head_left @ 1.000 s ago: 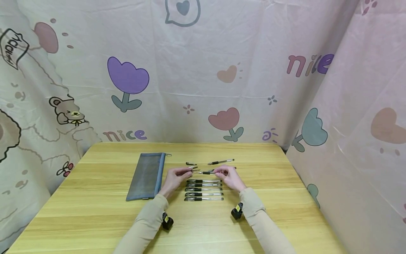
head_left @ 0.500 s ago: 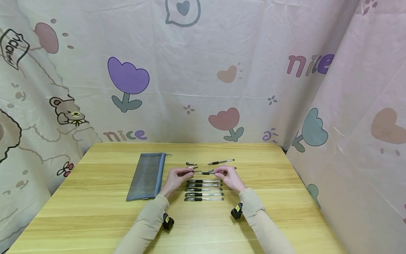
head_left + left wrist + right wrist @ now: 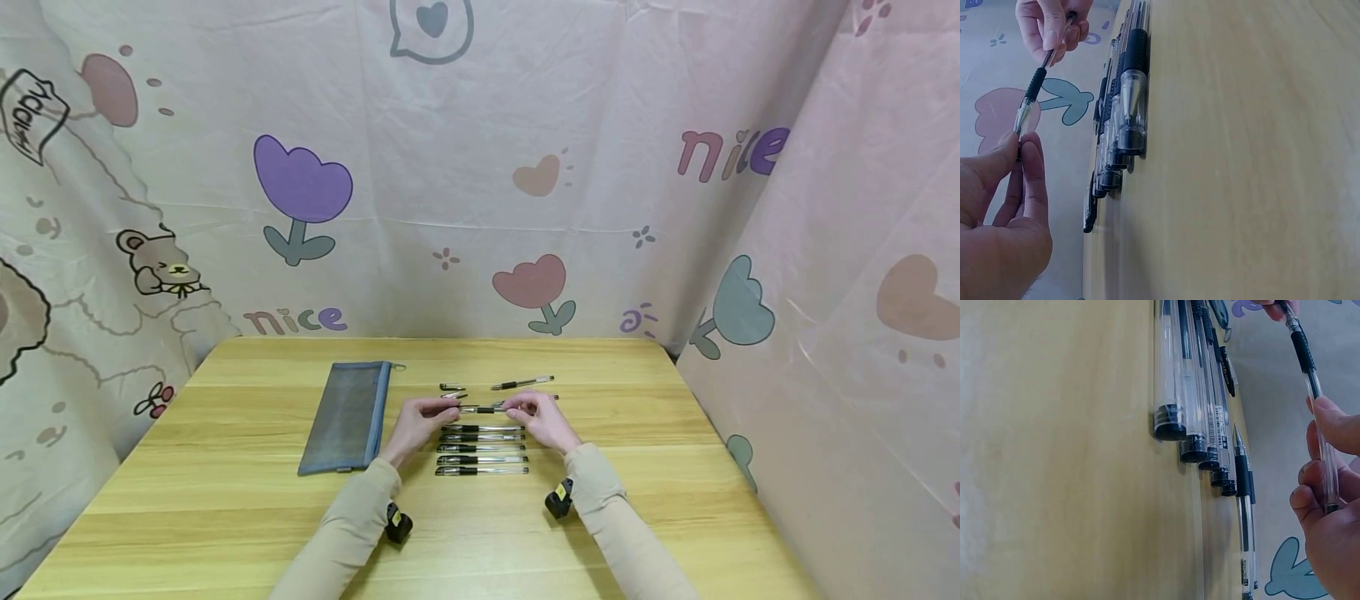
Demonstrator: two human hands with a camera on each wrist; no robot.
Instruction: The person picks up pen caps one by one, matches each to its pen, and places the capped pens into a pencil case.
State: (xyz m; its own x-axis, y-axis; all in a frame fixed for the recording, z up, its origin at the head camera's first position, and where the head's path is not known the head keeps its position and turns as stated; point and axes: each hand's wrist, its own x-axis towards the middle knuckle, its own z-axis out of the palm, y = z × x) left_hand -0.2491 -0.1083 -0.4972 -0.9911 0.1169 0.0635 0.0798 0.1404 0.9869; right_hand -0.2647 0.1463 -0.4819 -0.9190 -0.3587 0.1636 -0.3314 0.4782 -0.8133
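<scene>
Both hands meet at one gel pen (image 3: pixel 487 409) with a clear barrel and black grip, held level above the table. My right hand (image 3: pixel 542 419) grips its barrel, thumb on top and fingers curled beneath, plain in the right wrist view. At the tip end, my left hand (image 3: pixel 417 423) pinches the pen's clear-and-black cap (image 3: pixel 1022 119) between thumb and fingers. The cap surrounds the metal tip; its far end is hidden by the fingertips. Just nearer the body lies a row of several capped pens (image 3: pixel 482 448), side by side with caps to the left.
Behind the hands lie two loose caps (image 3: pixel 452 387) and an uncapped pen (image 3: pixel 522 382). Another uncapped pen (image 3: pixel 1244 519) is partly hidden behind the right hand in the head view. A grey mesh zip pouch (image 3: pixel 347 417) lies to the left on the wooden table (image 3: pixel 225 500).
My left hand has shifted slightly right, bringing the cap over the pen's tip. The gap between cap and pen has closed. The right hand stays nearly still.
</scene>
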